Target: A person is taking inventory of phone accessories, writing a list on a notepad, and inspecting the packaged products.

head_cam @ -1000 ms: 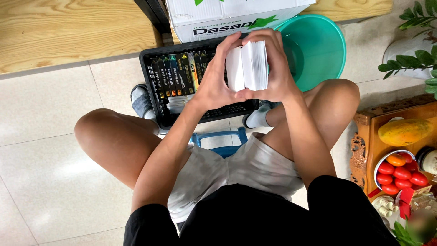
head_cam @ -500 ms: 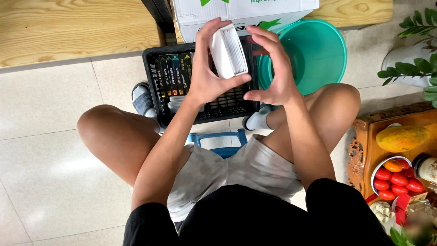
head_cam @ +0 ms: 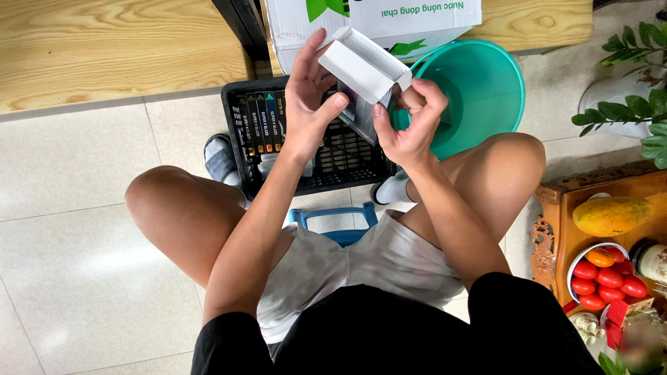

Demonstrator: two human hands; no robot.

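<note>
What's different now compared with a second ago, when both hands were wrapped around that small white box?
The small white box has been opened: its end flap is folded out. The left hand keeps holding it, while the right hand has shifted to pinch what sits at the opening. The black crate and teal bucket stayed put.

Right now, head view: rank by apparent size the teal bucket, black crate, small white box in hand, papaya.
1. black crate, though hands and box cover part of it
2. teal bucket, close to the crate, so that order is unsure
3. small white box, nearer the camera, looks about like the papaya
4. papaya
</note>
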